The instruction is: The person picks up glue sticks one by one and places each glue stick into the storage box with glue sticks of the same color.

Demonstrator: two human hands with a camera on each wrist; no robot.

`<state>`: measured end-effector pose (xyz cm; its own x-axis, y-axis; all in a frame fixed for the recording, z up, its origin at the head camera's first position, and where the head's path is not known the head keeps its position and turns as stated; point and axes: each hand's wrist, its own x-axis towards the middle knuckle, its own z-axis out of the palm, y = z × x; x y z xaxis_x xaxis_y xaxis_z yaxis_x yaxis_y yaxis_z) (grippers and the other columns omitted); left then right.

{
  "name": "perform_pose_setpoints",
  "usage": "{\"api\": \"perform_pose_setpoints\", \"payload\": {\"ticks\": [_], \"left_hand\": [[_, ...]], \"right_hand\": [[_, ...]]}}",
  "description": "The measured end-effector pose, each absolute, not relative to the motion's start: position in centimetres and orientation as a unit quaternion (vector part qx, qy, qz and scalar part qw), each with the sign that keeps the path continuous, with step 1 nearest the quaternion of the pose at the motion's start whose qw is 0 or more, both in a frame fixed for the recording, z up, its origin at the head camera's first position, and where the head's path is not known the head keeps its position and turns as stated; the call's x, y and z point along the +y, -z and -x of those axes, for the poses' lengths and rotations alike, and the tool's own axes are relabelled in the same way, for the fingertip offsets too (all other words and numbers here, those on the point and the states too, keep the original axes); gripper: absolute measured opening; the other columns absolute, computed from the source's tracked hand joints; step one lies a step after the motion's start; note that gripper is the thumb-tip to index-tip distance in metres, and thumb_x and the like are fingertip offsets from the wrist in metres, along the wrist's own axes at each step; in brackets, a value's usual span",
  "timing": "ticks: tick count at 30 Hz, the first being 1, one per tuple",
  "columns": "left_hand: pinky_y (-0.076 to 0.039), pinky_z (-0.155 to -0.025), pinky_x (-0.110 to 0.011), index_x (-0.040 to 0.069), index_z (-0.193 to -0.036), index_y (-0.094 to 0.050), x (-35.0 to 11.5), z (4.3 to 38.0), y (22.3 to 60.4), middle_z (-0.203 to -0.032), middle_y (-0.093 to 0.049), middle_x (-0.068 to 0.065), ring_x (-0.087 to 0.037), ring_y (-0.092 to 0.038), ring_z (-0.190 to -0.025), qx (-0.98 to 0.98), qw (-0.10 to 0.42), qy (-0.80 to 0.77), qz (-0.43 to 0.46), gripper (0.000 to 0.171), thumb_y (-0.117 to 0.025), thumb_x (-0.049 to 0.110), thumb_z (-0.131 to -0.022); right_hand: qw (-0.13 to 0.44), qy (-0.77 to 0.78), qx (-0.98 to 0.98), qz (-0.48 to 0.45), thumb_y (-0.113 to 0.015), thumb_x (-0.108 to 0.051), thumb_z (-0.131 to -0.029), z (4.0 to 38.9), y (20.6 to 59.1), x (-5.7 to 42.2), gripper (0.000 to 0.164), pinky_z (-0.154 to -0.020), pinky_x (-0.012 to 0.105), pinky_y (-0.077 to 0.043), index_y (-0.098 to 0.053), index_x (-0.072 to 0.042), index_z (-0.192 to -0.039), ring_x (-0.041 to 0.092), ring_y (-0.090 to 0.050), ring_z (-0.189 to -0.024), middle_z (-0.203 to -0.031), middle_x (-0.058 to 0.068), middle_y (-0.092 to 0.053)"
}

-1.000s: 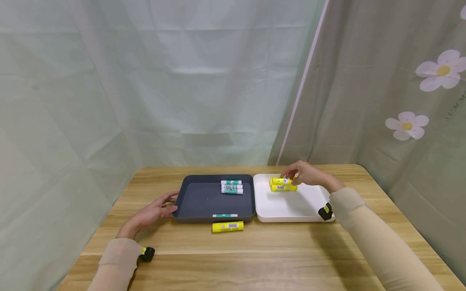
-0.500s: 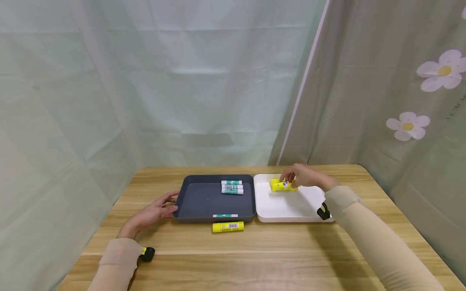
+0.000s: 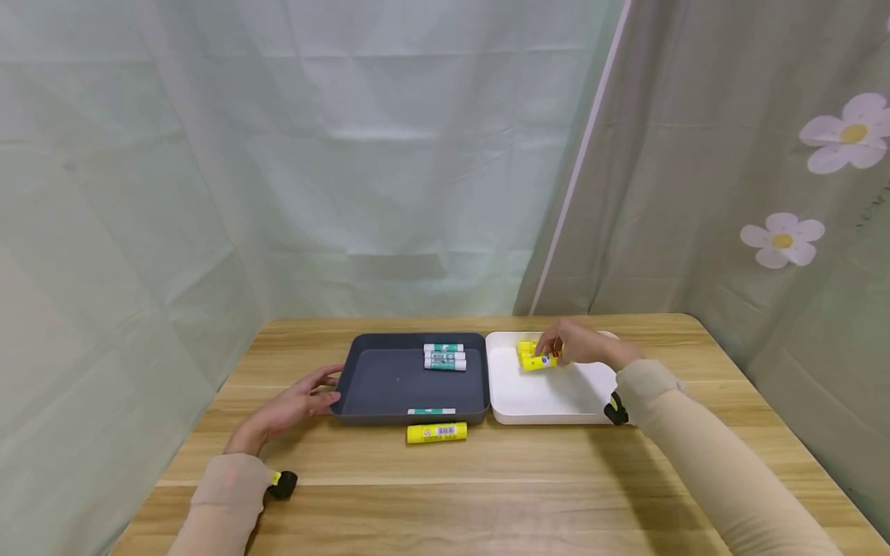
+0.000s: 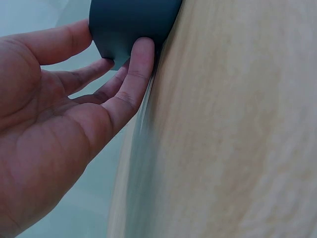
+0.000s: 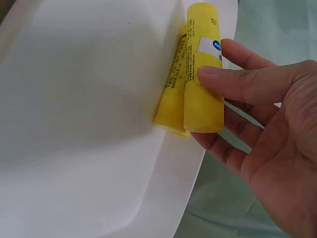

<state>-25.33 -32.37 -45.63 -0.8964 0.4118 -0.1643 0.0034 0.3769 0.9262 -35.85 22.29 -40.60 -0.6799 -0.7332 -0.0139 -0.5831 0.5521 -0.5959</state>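
Observation:
My right hand (image 3: 573, 342) pinches a yellow glue stick (image 5: 204, 111) between thumb and fingers, over the white tray (image 3: 549, 405). Close against it in the right wrist view, a second yellow glue stick (image 5: 173, 96) lies tilted in that tray by the wall. At the left end of the dark grey tray (image 3: 375, 394), my left hand (image 3: 297, 403) rests its fingertips against the outer wall. The left wrist view shows those fingers (image 4: 143, 54) loosely extended at the tray's corner (image 4: 131, 25). My right fingers partly cover the yellow sticks in the head view.
Several green-and-white glue sticks (image 3: 445, 357) lie together at the dark tray's right side, another green-and-white one (image 3: 431, 411) along its front wall. One yellow glue stick (image 3: 436, 433) lies on the wooden table (image 3: 445, 510) before that tray. Curtains (image 3: 396, 170) hang behind.
My right hand has come lower and slightly toward me with the yellow glue stick, which now sits in front of the other yellow one. The left hand stays at the dark tray.

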Motion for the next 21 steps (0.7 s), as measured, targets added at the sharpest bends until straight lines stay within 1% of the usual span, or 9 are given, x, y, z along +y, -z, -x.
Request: {"api": "perform_pose_setpoints", "payload": {"ticks": [7, 10, 16, 18, 21], "left_hand": [[-0.05, -0.105, -0.048, -0.001, -0.165, -0.014, -32.5, 25.5, 45.7, -0.16, -0.021, -0.035, -0.05, -0.041, -0.138, 0.805, 0.188, -0.547, -0.13, 0.071, -0.054, 0.016, -0.11], [-0.05, -0.104, -0.046, -0.002, -0.165, -0.013, -32.4, 25.5, 45.7, -0.159, -0.022, -0.036, -0.049, -0.043, -0.137, 0.804, 0.189, -0.548, -0.129, 0.07, -0.054, 0.015, -0.11], [-0.05, -0.104, -0.044, -0.003, -0.164, -0.014, -32.4, 25.5, 45.6, -0.158, -0.022, -0.037, -0.049, -0.042, -0.137, 0.805, 0.189, -0.547, -0.128, 0.071, -0.054, 0.016, -0.11], [-0.051, -0.104, -0.044, -0.003, -0.164, -0.014, -32.4, 25.5, 45.5, -0.158, -0.022, -0.037, -0.049, -0.042, -0.137, 0.805, 0.188, -0.548, -0.127, 0.071, -0.054, 0.016, -0.11], [-0.051, -0.104, -0.044, -0.003, -0.164, -0.013, -32.4, 25.5, 45.5, -0.158, -0.022, -0.037, -0.05, -0.042, -0.137, 0.804, 0.189, -0.549, -0.127, 0.071, -0.054, 0.015, -0.11]], "right_hand": [[0.112, 0.254, 0.888, 0.368, -0.069, 0.028, -0.073, 35.4, 41.2, 22.2, 0.042, -0.075, 0.029, -0.05, -0.078, 0.003, -0.105, 0.022, -0.057, -0.082, -0.089, 0.008, -0.069], [0.113, 0.252, 0.893, 0.356, -0.07, 0.027, -0.075, 35.3, 41.5, 22.3, 0.041, -0.076, 0.031, -0.05, -0.078, 0.001, -0.105, 0.022, -0.056, -0.084, -0.091, 0.009, -0.068], [0.113, 0.253, 0.9, 0.338, -0.077, 0.022, -0.077, 35.2, 41.9, 22.3, 0.038, -0.08, 0.035, -0.047, -0.077, -0.003, -0.105, 0.023, -0.051, -0.087, -0.09, 0.007, -0.06], [0.108, 0.249, 0.901, 0.337, -0.079, 0.021, -0.078, 35.2, 42.1, 22.3, 0.037, -0.08, 0.035, -0.046, -0.077, -0.004, -0.105, 0.022, -0.051, -0.087, -0.089, 0.007, -0.059], [0.102, 0.242, 0.903, 0.339, -0.077, 0.022, -0.078, 35.2, 42.4, 22.3, 0.037, -0.078, 0.033, -0.046, -0.077, -0.005, -0.105, 0.022, -0.051, -0.085, -0.089, 0.007, -0.059]]}}
